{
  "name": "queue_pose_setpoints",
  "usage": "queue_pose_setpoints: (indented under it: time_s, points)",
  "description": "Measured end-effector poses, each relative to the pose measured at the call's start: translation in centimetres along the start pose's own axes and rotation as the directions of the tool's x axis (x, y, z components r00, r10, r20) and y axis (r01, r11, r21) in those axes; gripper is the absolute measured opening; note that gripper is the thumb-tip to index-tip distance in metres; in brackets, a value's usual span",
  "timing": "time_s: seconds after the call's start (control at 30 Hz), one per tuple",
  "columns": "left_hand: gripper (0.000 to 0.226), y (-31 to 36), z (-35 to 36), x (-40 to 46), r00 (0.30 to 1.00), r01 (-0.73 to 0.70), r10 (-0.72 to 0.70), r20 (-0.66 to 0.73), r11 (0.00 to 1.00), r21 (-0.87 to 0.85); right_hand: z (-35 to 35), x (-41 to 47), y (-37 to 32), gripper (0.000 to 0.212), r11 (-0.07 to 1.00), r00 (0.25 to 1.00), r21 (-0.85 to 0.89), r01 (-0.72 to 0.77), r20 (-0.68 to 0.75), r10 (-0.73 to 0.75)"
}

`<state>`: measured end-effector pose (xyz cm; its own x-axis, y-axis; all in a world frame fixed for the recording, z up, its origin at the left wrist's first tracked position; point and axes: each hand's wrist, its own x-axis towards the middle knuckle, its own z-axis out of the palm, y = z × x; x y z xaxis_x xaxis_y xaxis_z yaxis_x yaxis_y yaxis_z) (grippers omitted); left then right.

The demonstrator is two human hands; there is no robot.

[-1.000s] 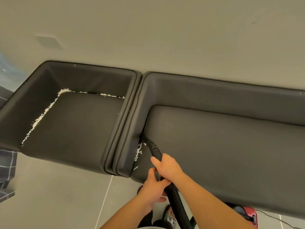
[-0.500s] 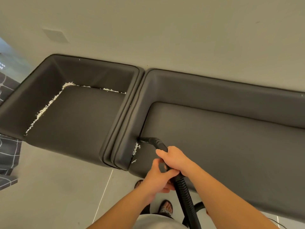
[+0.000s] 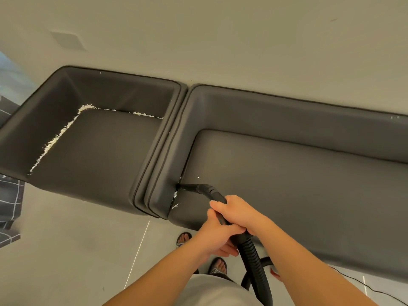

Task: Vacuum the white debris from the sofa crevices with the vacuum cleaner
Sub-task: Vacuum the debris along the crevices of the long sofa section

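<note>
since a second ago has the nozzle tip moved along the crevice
Yes. The nozzle tip has slid along the crevice toward the seat's front edge, so less debris remains ahead of it.

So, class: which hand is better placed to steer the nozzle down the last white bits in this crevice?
Probably the right hand: it grips the vacuum wand nearest the nozzle. The left hand grips lower, by the hose.
</note>
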<state>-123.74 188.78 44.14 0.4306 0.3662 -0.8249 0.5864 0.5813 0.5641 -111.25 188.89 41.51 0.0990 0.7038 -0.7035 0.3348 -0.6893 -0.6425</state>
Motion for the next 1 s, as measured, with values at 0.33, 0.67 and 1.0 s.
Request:
queue_pose_setpoints:
  time_s: [0.33, 0.67, 1.0]
  points:
    - [0.064, -0.8, 0.9, -1.1, 1.0, -0.015, 0.015, -0.002, 0.999, -0.028, 0.1, -1.4, 0.4, 0.038, 1.0, 1.0, 0.002, 0.01, 0.024, -0.01]
    - [0.067, -1.0, 2.1, -2.1, 1.0, -0.01, 0.011, 0.015, 0.999, -0.039, -0.2, -2.6, 1.1, 0.039, 1.0, 0.998, -0.023, -0.007, 0.064, 0.009]
    - [0.053, -1.0, -0.6, 0.1, 0.991, -0.082, 0.085, -0.108, 0.996, 0.024, 1.2, 0.7, -0.5, 0.035, 0.997, 0.996, 0.065, 0.038, -0.084, -0.032]
